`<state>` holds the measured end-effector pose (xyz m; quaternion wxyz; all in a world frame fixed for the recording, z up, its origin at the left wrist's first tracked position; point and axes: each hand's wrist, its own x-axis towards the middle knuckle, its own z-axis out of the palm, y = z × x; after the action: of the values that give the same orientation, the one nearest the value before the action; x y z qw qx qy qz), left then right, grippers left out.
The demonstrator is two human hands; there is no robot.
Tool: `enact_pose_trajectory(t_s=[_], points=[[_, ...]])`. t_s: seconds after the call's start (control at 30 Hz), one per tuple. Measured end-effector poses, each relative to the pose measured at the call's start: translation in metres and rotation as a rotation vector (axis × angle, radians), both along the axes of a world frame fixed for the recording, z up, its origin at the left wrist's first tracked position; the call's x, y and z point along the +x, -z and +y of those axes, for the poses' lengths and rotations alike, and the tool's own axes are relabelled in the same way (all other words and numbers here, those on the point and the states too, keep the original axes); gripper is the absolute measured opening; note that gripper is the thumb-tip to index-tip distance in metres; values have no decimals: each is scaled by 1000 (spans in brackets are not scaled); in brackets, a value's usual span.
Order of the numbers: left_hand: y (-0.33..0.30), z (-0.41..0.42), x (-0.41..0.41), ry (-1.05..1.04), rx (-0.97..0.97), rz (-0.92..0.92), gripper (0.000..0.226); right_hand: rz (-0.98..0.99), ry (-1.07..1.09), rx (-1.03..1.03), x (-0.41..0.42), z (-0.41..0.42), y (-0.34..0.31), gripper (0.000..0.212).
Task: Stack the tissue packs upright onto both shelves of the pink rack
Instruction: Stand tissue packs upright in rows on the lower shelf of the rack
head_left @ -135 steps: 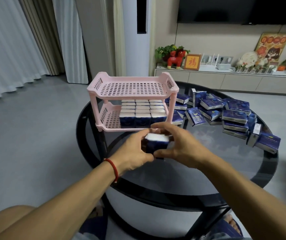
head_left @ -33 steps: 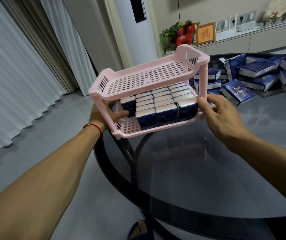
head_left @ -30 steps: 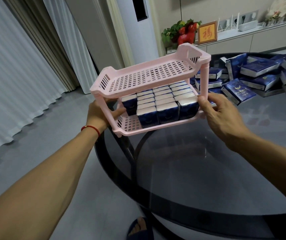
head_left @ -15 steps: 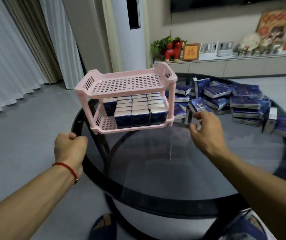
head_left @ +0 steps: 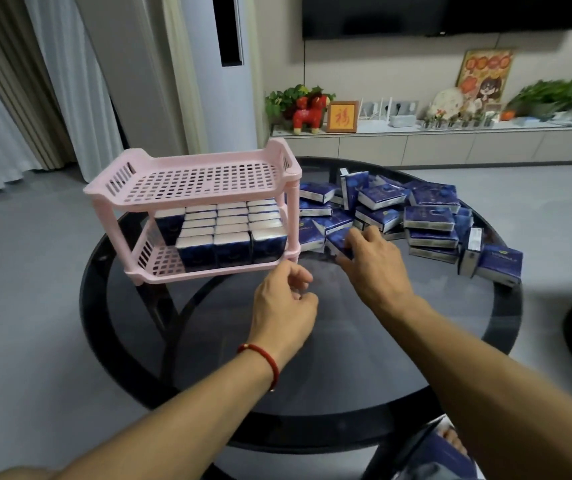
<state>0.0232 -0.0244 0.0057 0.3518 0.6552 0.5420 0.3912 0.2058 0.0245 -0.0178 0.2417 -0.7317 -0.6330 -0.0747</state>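
A: What are the fingers (head_left: 346, 244) of the right hand (head_left: 374, 268) doing?

B: They are closing on a dark blue plastic-wrapped tissue pack (head_left: 338, 244) at the near edge of the loose blue pile of packs (head_left: 430, 220), which is lying across the far right of the round black glass table (head_left: 312, 341). The left hand (head_left: 282, 306) is hovering near the table's middle, fingers loosely curled, holding nothing.

A: And half a second ago?

B: The left hand was off the table's left edge; the right was only reaching. A second ago both were carrying the pink perforated two-shelf plastic rack (head_left: 194, 209); it is now standing at the table's far left.

A: Meaning?

B: The lower shelf (head_left: 159, 265) is nearly filled with upright packs, the top shelf (head_left: 201, 178) is waiting bare. Stacking is probably resuming with this pack.
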Motion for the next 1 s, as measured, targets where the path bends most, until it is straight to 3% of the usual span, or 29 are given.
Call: enact_pose_trajectory(t_s=[0.13, 0.23, 0.3, 0.4, 0.5, 0.6, 0.67, 0.77, 0.9, 1.0], points=[[2, 8, 33, -27, -80, -84, 18, 135, -46, 64, 1, -14, -3, 24], [3, 16, 54, -42, -262, -326, 18, 287, -129, 109, -5, -38, -15, 33], [3, 18, 63, -70, -336, -492, 18, 308, -239, 77, -9, -56, -22, 36], [5, 21, 67, -100, -337, -572, 20, 286, -355, -15, 2, -75, -29, 38], [1, 18, 68, 0, -378, -587, 25, 288, -171, 93, 38, -82, -41, 34], [-4, 13, 68, 51, -375, -546, 29, 291, 257, 280, 92, -87, -47, 31], [-1, 11, 68, 48, -354, -531, 31, 252, 464, 120, 130, -93, -38, 40], [2, 10, 65, 48, -363, -489, 33, 183, 388, -153, 154, -108, -16, 44], [4, 8, 61, 98, -351, -457, 36, 284, 314, -29, 152, -118, -18, 29], [3, 4, 58, 136, -325, -457, 44, 516, 391, 102, 158, -134, -34, 52]])
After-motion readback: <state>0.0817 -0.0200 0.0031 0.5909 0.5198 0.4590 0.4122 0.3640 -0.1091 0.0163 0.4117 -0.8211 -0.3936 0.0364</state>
